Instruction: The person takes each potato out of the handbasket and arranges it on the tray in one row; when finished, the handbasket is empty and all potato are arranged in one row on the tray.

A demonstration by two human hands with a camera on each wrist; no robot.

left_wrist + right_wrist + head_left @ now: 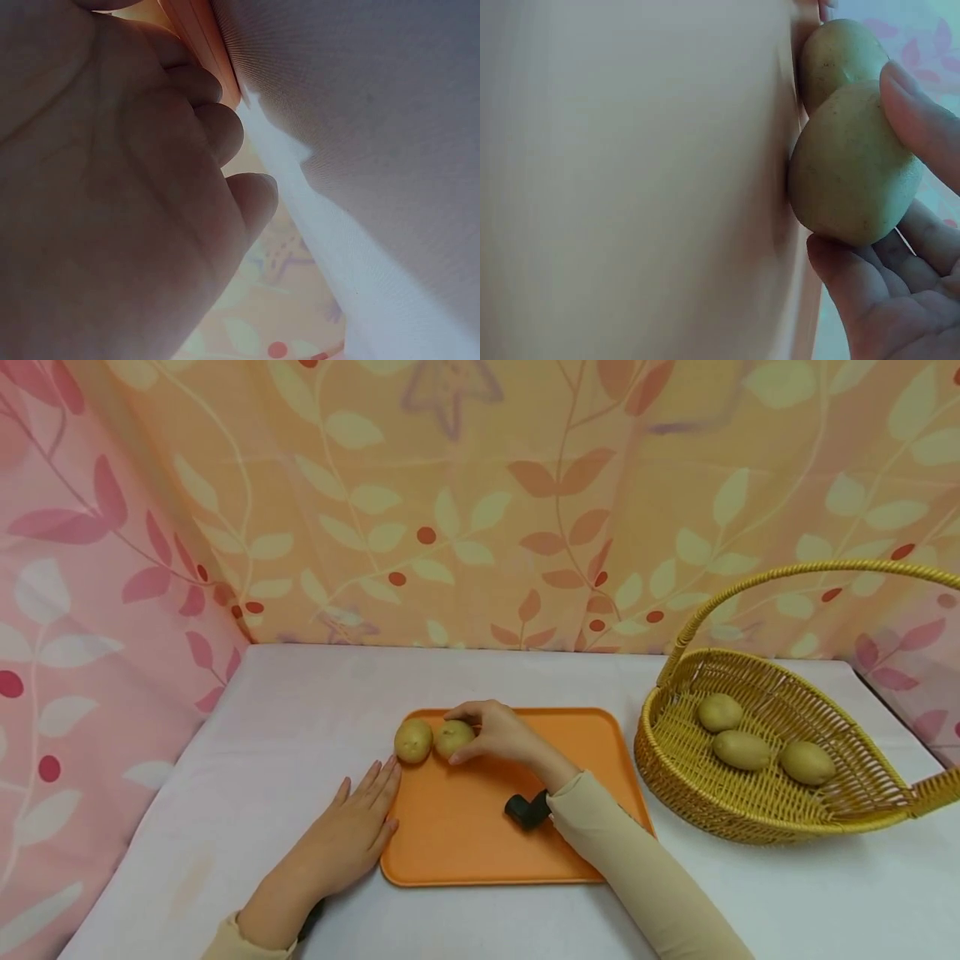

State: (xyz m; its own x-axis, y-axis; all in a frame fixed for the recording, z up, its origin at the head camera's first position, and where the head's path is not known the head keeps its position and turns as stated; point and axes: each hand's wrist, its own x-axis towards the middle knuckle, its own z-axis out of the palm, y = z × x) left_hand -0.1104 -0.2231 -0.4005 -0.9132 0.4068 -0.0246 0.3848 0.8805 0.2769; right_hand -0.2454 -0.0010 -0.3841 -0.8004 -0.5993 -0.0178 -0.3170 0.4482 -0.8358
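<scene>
My right hand (495, 733) grips a potato (452, 740) at the back left of the orange tray (457, 827), thumb on one side and fingers on the other. In the right wrist view the held potato (855, 165) is close against the tray's surface. Just beyond it a second potato (840, 60) overlaps it; the head view shows that potato (413, 742) in the tray's back left corner. My left hand (352, 827) lies with fingers extended along the tray's left edge, holding nothing. The left wrist view shows its palm (97, 180) beside the tray's rim (206, 45).
A yellow wicker basket (705, 806) with a tall handle stands right of the tray, with three potatoes (741, 750) inside. A black wrist device (527, 811) shows by the right sleeve. Patterned cloth (450, 527) hangs behind the white-covered table (300, 693).
</scene>
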